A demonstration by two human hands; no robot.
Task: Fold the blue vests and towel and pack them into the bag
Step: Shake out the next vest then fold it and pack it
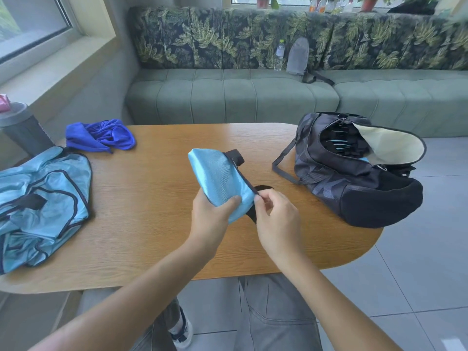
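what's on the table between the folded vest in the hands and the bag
Nothing: in the head view only bare wooden table lies between the folded vest and the bag, whose strap trails toward it.

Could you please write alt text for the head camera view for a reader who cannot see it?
Over a wooden table, the left hand grips a folded light blue vest while the right hand pinches its dark edge. An open dark bag sits to the right; an unfolded blue vest and crumpled blue towel lie left.
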